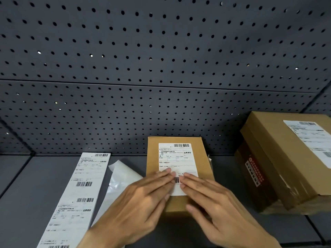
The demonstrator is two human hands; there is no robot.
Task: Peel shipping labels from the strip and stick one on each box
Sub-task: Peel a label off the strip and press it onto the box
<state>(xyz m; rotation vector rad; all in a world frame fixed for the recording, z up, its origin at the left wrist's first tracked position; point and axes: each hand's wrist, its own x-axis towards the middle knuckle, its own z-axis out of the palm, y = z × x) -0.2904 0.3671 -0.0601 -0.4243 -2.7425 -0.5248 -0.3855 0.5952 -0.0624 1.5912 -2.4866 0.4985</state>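
A small brown cardboard box (202, 158) stands on the dark shelf in the middle. A white shipping label (176, 156) lies on its top face. My left hand (141, 199) and my right hand (213, 203) both press flat on the label's lower half, fingers straight, fingertips nearly meeting over a barcode. A long strip of printed labels (80, 197) lies flat to the left of the box. Between strip and box lies a glossy piece of peeled backing paper (121, 178), partly under my left hand.
A larger cardboard box (279, 158) with a label (311, 138) on top and a red sticker on its side stands at the right. A grey perforated back panel (161, 68) closes the shelf (35, 185) behind.
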